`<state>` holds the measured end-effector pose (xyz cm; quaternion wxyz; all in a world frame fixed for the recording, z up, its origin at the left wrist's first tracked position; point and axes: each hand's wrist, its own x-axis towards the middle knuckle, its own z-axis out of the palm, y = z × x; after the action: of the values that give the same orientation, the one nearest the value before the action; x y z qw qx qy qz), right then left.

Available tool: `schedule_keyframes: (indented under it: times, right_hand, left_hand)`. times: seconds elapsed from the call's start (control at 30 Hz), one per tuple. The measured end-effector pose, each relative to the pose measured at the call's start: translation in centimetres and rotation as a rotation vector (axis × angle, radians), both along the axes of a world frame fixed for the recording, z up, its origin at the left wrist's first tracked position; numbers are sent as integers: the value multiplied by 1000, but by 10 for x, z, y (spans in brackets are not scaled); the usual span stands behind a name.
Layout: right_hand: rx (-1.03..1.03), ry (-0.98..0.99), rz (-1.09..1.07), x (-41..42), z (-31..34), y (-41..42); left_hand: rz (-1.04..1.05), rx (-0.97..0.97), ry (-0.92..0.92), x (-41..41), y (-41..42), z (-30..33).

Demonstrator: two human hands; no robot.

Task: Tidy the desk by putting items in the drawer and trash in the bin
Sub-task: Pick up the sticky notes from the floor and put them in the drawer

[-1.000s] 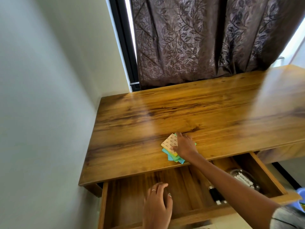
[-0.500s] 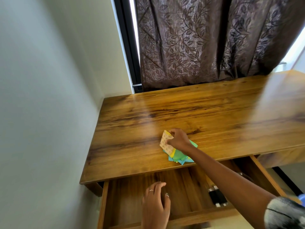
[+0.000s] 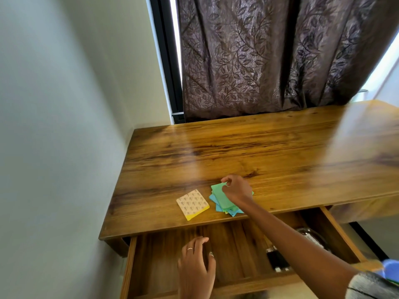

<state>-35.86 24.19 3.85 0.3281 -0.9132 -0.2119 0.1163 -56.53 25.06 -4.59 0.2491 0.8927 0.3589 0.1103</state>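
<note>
Fingers of right hand pinched top green sticky note; loose fanned stack beneath, patterned pad just left. Risk: one sheet lifts, rest scatter. Left hand, fingers relaxed, rested in open drawer.

A home setting was shown: a wooden desk was seen pushed into a corner against a plain painted wall, and a brown leaf-patterned curtain was hung behind it over a dark-framed window. A domestic study nook was suggested by the opened drawer.
</note>
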Motion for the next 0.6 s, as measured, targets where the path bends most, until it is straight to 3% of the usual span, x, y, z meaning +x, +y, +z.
schedule_keyframes:
  times: [0.2, 0.37, 0.6]
  right_hand:
    - [-438, -74, 56, 5, -22, -28]
    - [-438, -142, 45, 1, -27, -27]
    - [-400, -55, 7, 4, -21, -27]
  left_hand:
    - [12, -4, 33, 1, 1, -1]
    - [31, 3, 38, 0, 0, -3]
    - [58, -9, 20, -1, 0, -4]
